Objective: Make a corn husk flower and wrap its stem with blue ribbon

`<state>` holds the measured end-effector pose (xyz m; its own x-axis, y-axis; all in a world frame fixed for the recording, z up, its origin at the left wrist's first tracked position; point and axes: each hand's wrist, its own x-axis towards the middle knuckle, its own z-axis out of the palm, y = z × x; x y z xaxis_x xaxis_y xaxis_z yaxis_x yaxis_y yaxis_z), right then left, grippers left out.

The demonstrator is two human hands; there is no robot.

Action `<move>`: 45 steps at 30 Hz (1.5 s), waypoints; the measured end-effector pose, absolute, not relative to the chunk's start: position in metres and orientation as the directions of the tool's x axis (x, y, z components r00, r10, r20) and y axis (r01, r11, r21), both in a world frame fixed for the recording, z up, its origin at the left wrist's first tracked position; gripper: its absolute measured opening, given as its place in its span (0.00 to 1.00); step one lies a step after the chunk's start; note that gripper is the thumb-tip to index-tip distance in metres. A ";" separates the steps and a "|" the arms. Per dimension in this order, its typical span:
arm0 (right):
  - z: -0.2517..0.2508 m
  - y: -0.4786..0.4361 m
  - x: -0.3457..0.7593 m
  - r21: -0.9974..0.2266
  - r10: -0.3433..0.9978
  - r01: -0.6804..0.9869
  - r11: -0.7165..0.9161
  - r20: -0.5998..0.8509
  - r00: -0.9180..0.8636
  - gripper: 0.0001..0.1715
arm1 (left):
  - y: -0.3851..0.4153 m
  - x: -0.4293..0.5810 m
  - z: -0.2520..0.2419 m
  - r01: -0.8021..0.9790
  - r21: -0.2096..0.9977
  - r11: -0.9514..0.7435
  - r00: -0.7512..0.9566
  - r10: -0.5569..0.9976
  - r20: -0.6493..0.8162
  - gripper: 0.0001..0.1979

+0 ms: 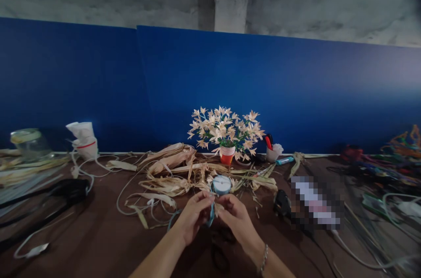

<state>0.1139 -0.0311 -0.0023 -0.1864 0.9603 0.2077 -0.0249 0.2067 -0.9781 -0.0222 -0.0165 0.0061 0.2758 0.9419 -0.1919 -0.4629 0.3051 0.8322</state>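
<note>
My left hand [194, 216] is closed in a pinch, with a light blue strip [211, 215] at its fingertips. Close beside it, my right hand [236, 216] is also pinched, around a small pale piece of dried husk [217, 209]. The two sets of fingertips nearly meet over the table. Just beyond them lies a round roll [222, 184] with a white face and a light blue edge. Beneath my hands, black loops like scissor handles [219, 254] show dimly on the brown table [131, 251].
Dried husks [171, 164] spread behind my hands. A pot of pale star-shaped flowers [226, 154] stands at the back, beside a cup of tools [272, 151]. White cables [123, 194] run leftward. A blurred-out object [315, 202] lies right, with tangled coloured strands [391, 164] beyond.
</note>
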 end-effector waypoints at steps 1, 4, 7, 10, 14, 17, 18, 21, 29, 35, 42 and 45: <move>-0.002 -0.030 0.116 -0.984 0.965 -0.080 0.156 0.169 -0.199 0.09 | -0.016 -0.023 0.006 -0.477 0.818 0.321 0.274 0.939 -0.209 0.11; -0.002 -0.028 0.119 -0.978 0.962 -0.125 0.165 0.188 -0.198 0.11 | -0.015 -0.024 0.003 -0.556 0.734 0.390 0.303 0.917 -0.258 0.10; -0.001 -0.029 0.120 -0.919 0.908 0.034 0.392 0.381 -0.175 0.14 | -0.015 -0.023 -0.001 -0.608 0.641 0.468 0.358 0.883 -0.305 0.10; 0.002 -0.033 0.118 -0.797 0.817 0.192 0.573 0.537 -0.208 0.11 | -0.018 -0.021 -0.002 -0.597 0.588 0.546 0.413 0.838 -0.358 0.09; 0.011 -0.038 0.120 -0.690 0.751 0.297 0.660 0.619 -0.230 0.06 | -0.021 -0.019 0.001 -0.558 0.531 0.638 0.535 0.766 -0.358 0.08; 0.018 -0.027 0.128 -0.690 0.779 0.403 0.601 0.619 -0.103 0.03 | -0.020 -0.019 0.001 -0.526 0.546 0.652 0.562 0.748 -0.353 0.10; 0.020 -0.020 0.131 -0.695 0.801 0.465 0.549 0.596 -0.056 0.04 | -0.019 -0.019 0.001 -0.530 0.572 0.626 0.526 0.772 -0.358 0.10; 0.025 0.010 0.139 -0.595 0.849 0.690 0.413 0.526 -0.054 0.06 | -0.015 -0.021 0.001 -0.558 0.652 0.513 0.388 0.856 -0.342 0.10; 0.014 0.060 0.122 -0.288 0.862 0.876 0.386 0.452 -0.231 0.07 | -0.011 -0.027 0.001 -0.571 0.715 0.403 0.384 0.901 -0.201 0.11; 0.011 0.065 0.120 -0.252 0.846 0.871 0.422 0.456 -0.278 0.08 | -0.009 -0.029 -0.002 -0.567 0.723 0.394 0.369 0.907 -0.204 0.11; 0.024 0.055 0.171 -0.298 0.844 0.911 0.284 0.529 -0.091 0.14 | -0.006 -0.030 -0.005 -0.616 0.682 0.395 0.340 0.914 -0.222 0.12; 0.019 0.043 0.182 -0.301 0.844 0.925 0.232 0.535 -0.037 0.12 | -0.005 -0.029 -0.005 -0.652 0.666 0.363 0.316 0.928 -0.197 0.13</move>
